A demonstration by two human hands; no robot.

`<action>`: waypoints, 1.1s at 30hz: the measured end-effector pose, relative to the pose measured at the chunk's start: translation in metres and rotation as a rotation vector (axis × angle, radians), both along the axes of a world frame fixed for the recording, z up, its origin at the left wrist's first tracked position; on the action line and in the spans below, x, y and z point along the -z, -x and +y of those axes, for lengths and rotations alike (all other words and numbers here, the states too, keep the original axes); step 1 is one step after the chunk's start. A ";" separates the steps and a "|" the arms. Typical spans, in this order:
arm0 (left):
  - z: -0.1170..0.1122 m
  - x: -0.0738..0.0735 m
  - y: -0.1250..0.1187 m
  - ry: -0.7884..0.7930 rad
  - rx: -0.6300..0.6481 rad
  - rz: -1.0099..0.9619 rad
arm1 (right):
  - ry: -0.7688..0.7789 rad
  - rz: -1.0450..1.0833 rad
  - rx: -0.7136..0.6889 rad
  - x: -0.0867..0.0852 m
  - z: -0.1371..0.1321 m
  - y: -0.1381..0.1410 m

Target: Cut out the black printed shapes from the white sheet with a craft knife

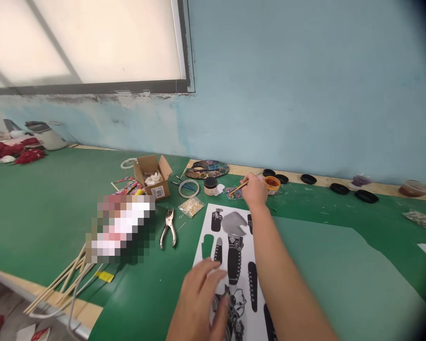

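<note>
My right hand [254, 192] is closed around a thin paintbrush [244, 183], slanting down to the left. The brush's lower end is over a small multicoloured item [233, 193], perhaps a paint palette. Just right of that hand stands an open jar of orange paint [271, 185]. My left hand [200, 300] is over the white printed sheet [244, 277], its fingers curved and apart with nothing in them; whether it touches the paper I cannot tell. Black-and-white figure parts are printed on the sheet. A grey patch [233, 222] covers part of it, and one shape at left shows green.
Metal pliers-like punch [168, 229], bag of small fasteners [191, 207], tape roll [189, 188] and lidded jar [210, 186] lie left of the sheet. Behind are a cardboard box [159, 189] and a paint-stained palette [208, 169]. Black lids [339, 189] line the wall; wooden sticks [58, 279] overhang the front edge.
</note>
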State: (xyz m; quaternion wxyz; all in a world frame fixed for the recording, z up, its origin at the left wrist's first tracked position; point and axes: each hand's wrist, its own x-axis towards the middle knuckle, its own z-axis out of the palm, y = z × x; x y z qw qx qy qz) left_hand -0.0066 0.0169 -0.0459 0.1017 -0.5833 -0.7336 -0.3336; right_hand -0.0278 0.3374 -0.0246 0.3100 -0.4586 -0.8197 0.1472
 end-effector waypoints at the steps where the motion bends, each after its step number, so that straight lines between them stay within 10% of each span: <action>1: -0.011 0.007 -0.008 -0.004 0.004 0.049 | -0.003 0.022 0.010 -0.007 -0.002 -0.002; 6: -0.030 0.026 -0.025 -0.044 0.051 0.156 | -0.241 0.400 0.104 -0.095 -0.020 -0.041; 10: -0.033 0.024 -0.034 -0.034 0.056 0.072 | -0.448 0.644 -0.081 -0.145 -0.058 -0.099; 15: -0.041 0.021 -0.037 0.023 0.063 0.055 | -0.187 0.234 -0.216 -0.081 -0.119 -0.179; 20: -0.042 0.023 -0.034 0.062 0.070 0.146 | 0.366 0.345 -0.511 -0.006 -0.217 -0.244; 23: -0.039 0.023 -0.035 0.110 0.052 0.190 | 0.174 0.117 -0.714 0.008 -0.253 -0.259; 28: -0.045 0.014 -0.036 0.028 0.034 0.079 | -0.087 -0.145 -0.335 0.039 -0.228 -0.275; 33: -0.099 -0.017 -0.041 0.210 0.554 -0.241 | -0.154 -0.218 -0.185 0.065 -0.205 -0.291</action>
